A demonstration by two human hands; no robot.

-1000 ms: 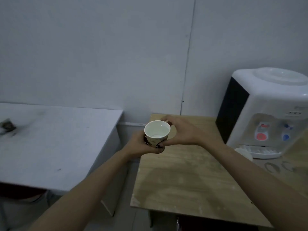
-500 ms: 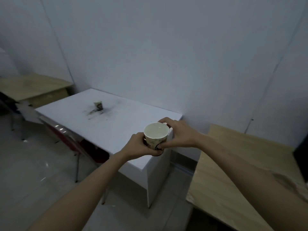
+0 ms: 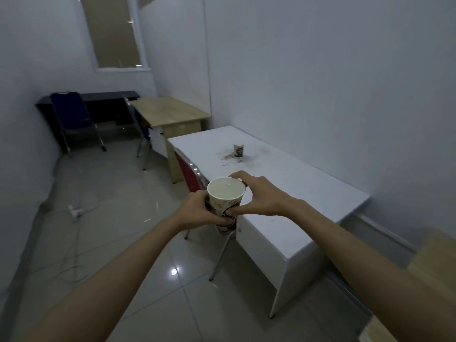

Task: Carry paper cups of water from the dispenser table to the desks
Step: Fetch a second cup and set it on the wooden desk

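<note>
white desk (image 3: 308, 193) runs away from me along the wall, another cup (image 3: 238, 150) standing farther along it, and my left hand (image 3: 201, 213) and right hand (image 3: 256, 197) both clasp the upright paper cup (image 3: 225, 201) of water just off its near corner.

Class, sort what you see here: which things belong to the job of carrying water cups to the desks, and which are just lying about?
Belongs to the job:
held paper cup
left hand
right hand
white desk
delivered cup
wooden desk
dark desk

Just lying about:
blue chair
red chair
power strip
</note>
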